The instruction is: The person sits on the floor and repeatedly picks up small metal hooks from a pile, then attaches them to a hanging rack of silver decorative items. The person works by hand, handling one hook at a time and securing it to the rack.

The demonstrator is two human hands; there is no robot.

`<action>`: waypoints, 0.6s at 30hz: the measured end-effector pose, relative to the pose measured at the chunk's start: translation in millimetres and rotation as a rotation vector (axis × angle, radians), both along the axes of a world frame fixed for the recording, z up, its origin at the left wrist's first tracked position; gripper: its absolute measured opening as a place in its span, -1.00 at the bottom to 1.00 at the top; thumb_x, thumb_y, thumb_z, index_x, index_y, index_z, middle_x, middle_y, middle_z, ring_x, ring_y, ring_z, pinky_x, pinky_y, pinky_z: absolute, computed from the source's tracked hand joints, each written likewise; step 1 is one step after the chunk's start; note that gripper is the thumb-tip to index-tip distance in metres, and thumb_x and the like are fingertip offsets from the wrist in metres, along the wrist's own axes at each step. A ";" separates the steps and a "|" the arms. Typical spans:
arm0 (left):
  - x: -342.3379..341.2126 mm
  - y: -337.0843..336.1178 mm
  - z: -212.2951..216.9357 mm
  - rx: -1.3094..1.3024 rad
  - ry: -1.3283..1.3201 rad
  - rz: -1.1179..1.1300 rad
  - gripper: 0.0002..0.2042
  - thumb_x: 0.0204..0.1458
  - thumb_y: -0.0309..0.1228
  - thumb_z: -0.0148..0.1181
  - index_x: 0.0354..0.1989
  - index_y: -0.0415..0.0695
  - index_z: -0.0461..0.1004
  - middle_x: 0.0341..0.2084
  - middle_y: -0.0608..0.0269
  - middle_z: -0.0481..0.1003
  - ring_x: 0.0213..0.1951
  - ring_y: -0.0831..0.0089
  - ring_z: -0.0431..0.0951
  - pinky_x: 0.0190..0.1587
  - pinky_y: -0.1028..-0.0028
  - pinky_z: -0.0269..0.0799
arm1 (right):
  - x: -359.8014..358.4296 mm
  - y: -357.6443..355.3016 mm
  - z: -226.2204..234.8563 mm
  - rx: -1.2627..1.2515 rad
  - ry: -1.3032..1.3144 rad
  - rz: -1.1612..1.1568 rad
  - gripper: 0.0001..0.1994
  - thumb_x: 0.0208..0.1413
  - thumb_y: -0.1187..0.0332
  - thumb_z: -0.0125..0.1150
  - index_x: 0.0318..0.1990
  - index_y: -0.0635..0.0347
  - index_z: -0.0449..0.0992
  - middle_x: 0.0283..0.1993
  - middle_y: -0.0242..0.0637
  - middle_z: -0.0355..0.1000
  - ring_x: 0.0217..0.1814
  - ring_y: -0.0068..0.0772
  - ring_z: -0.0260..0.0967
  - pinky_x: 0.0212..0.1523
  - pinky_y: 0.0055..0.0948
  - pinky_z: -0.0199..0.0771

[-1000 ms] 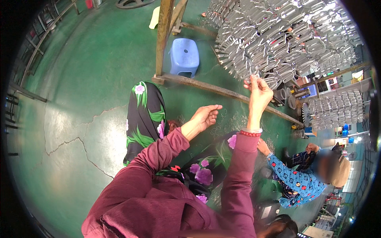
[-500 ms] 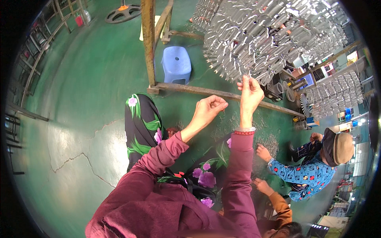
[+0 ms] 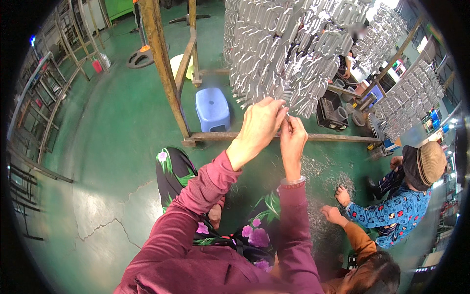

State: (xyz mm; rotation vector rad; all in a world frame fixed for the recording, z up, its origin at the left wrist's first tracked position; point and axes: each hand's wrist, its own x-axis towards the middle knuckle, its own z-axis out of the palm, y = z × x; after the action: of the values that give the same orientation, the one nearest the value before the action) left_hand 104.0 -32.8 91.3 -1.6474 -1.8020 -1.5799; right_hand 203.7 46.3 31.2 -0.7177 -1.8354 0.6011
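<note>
You are standing on a green painted floor (image 3: 112, 147), cracked at your lower left, in a workshop. A rusty yellow-brown post (image 3: 164, 73) rises from a beam (image 3: 293, 137) that lies along the floor, and a small blue plastic stool (image 3: 212, 109) stands just beside it. Grey metal racks (image 3: 44, 108) line the left edge. At your lower right two people crouch over shiny scraps on the floor, one in a blue patterned top and tan cap (image 3: 431, 164), one in an orange sleeve (image 3: 355, 240).

In front of you hangs a dense cluster of silvery metal pieces (image 3: 289, 54), long looped shapes, packed close and hanging down; more such clusters hang further right. Your left hand (image 3: 259, 130) and right hand (image 3: 293, 137) are raised together at the cluster's lower edge, touching each other. The fingers of both are curled and pressed together, pinching something small and pale (image 3: 287, 116) between them; what it is, you cannot tell from here.
</note>
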 end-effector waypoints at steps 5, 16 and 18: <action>2.5 3.3 -0.1 -0.083 -0.029 -0.036 -0.88 -0.03 -0.46 0.20 -0.34 -0.22 0.52 -0.50 0.09 0.50 -0.49 0.19 0.53 -0.44 0.32 0.39 | 12.3 -5.5 6.0 -0.090 0.063 0.104 -0.84 0.10 0.43 0.20 -0.29 0.41 0.51 -0.49 -0.39 0.29 -0.53 -0.69 0.20 -0.52 -0.62 0.24; 3.0 2.4 -6.8 -0.020 -0.016 -0.042 -0.90 0.02 -0.47 0.16 -0.35 -0.25 0.47 -0.56 0.09 0.51 -0.56 0.29 0.52 -0.50 0.40 0.36 | 13.9 -14.2 68.1 0.025 0.081 -0.012 -0.84 -0.03 0.47 0.28 -0.31 0.39 0.55 -0.55 -0.25 0.33 -0.59 -0.55 0.20 -0.53 -0.49 0.25; 0.1 0.8 -8.6 -0.031 -0.140 -0.084 -0.88 0.05 -0.46 0.16 -0.34 -0.27 0.47 -0.60 0.14 0.50 -0.58 0.41 0.52 -0.52 0.46 0.36 | 15.3 -12.5 67.2 0.041 0.093 -0.015 -0.87 -0.02 0.49 0.25 -0.34 0.40 0.54 -0.56 -0.24 0.32 -0.59 -0.53 0.20 -0.53 -0.48 0.23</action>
State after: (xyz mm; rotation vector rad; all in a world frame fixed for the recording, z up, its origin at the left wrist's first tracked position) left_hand 104.1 -32.0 82.7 -1.6854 -1.8558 -1.7520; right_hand 218.9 33.8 98.4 -0.6650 -1.7502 0.5758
